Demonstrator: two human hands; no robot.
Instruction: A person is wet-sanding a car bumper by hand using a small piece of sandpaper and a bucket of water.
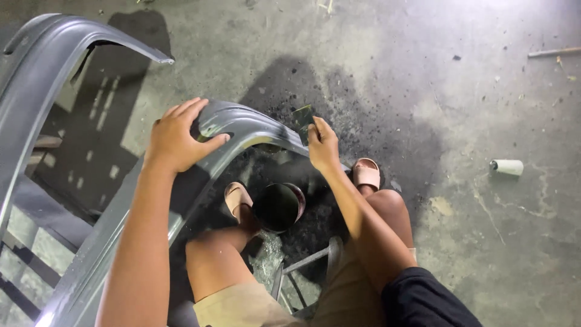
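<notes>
A long grey car bumper (36,79) curves from the upper left down across my lap. My left hand (178,136) grips the bumper's end section (248,124), fingers over the top edge and thumb along the side. My right hand (322,145) holds a small dark rectangular piece (302,115), maybe sandpaper, against the bumper's edge. Below the bumper, a dark round bowl (278,207) sits on the floor between my feet in pink slippers (367,172).
The concrete floor (472,109) has a dark wet stain under the bumper. A small white roll (507,167) lies at the right, a thin stick (554,52) at the top right. Metal stool legs (315,260) show under me.
</notes>
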